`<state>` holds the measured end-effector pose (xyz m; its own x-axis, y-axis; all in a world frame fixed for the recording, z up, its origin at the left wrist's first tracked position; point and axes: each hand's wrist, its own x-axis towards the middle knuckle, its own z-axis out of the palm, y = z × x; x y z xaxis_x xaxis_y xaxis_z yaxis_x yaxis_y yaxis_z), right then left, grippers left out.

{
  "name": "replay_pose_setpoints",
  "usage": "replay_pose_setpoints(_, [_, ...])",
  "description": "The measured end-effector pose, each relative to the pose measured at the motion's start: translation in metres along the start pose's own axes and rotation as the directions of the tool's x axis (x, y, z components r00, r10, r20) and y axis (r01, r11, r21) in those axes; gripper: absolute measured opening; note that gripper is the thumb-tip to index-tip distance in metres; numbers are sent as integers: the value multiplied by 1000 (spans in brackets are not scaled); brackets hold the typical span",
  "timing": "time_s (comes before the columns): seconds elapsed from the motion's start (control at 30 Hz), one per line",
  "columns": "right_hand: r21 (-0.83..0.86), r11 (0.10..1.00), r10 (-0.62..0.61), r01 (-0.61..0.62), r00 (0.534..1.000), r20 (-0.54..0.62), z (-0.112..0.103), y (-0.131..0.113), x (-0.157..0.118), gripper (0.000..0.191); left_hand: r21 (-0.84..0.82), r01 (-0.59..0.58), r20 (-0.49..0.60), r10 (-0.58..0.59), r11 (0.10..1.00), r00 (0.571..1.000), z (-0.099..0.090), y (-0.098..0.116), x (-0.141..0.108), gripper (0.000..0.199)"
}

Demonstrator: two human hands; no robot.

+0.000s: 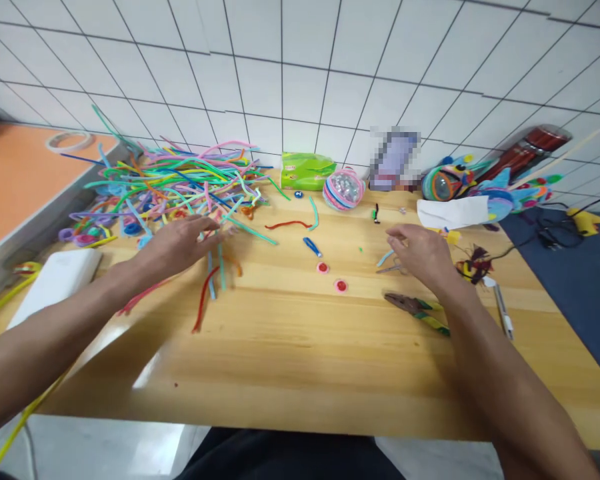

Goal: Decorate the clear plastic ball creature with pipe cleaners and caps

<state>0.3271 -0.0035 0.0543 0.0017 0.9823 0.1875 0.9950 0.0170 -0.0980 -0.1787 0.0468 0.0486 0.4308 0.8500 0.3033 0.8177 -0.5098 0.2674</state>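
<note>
My left hand (pixel 187 240) hovers at the right edge of a heap of colourful pipe cleaners (pixel 180 173), its fingers stretched out and a little apart; no held thing shows. Below its fingers are a red pipe cleaner (pixel 203 300) and light blue ones (pixel 211 277). My right hand (pixel 420 253) is at the right, fingers loosely bent and apart, over a light blue piece (pixel 385 258) and a grey pointed tool partly hidden beneath it. Pliers (pixel 405 303) with green and yellow handles lie just below that hand. Two small red-centred discs (pixel 341 285) lie between my hands.
At the back stand a green tissue pack (pixel 307 171), a striped round pot (pixel 344 189) and a blurred-out phone-like object (pixel 394 160). A red thermos (pixel 535 150), fuzzy figures (pixel 503 193) and white paper (pixel 453 212) are at right. A white box (pixel 60 280) lies left; a pen (pixel 503 312) right.
</note>
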Motion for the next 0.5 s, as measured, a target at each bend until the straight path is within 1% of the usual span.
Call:
replay_pose_setpoints(0.03, [-15,1000,-4,5,1000,23,0,-2,1,31,8,35,14,-35,999,999,-7,6,2,54])
replay_pose_setpoints(0.07, [-36,999,-23,25,999,46,0,-2,1,32,17,53,5,-53,998,999,-13,12,2,54])
replay_pose_setpoints(0.13, [-98,992,-75,85,992,103,5,5,-2,34,-10,70,5,-70,997,998,-20,25,-3,46])
replay_pose_setpoints(0.17, [-123,983,-123,136,986,108,9,11,-4,35,-49,69,14,-68,996,998,-22,33,-8,40])
replay_pose_setpoints(0.23, [-143,960,-221,240,965,140,19,24,-7,32,-83,36,92,-29,996,995,-19,50,-20,32])
replay_pose_setpoints(0.27, [-144,954,-244,263,960,137,23,30,-6,31,-144,-49,162,72,988,984,-15,59,-27,28])
replay_pose_setpoints(0.33, [-121,940,-302,318,944,132,31,40,-4,29,-192,-136,224,179,972,958,-5,79,-40,21])
replay_pose_setpoints(0.37, [-103,939,-315,327,942,116,34,43,-1,29,-209,-213,248,262,954,933,1,89,-45,22])
replay_pose_setpoints(0.43, [-45,947,-312,318,945,97,37,46,6,31,-231,-328,268,384,916,883,13,107,-52,21])
replay_pose_setpoints(0.5, [29,959,-284,283,954,99,38,46,13,34,-251,-422,266,481,871,835,23,120,-54,21])
